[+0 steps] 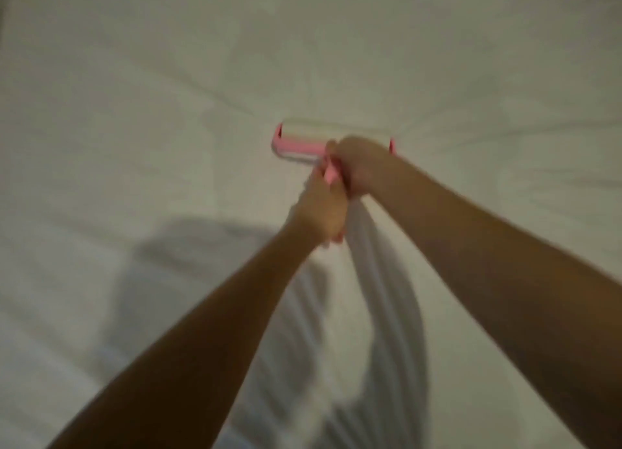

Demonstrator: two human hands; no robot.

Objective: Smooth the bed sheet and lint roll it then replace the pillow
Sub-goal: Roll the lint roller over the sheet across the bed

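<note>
Grip check: we have both hands clenched round the pink handle (331, 176) of the lint roller (303, 142), right hand (361, 164) nearest the drum, left hand (321, 213) just behind. Roller head lies on the bed sheet (134, 78); creases (471, 135) fan outward from it. Risk, as we judge it: the sticky drum drags slack sheet and bunches new wrinkles. No containers or pillow in view.

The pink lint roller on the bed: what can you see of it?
The pink plastic lint roller has a wide pale drum set crosswise in a pink frame, with a pink handle running back toward the person. The drum rests on the white bed sheet, where creases fan outward. Both hands grip the handle: the right hand nearest the drum, hiding part of it, the left hand behind. The picture is blurred, so finer detail cannot be told.
</note>
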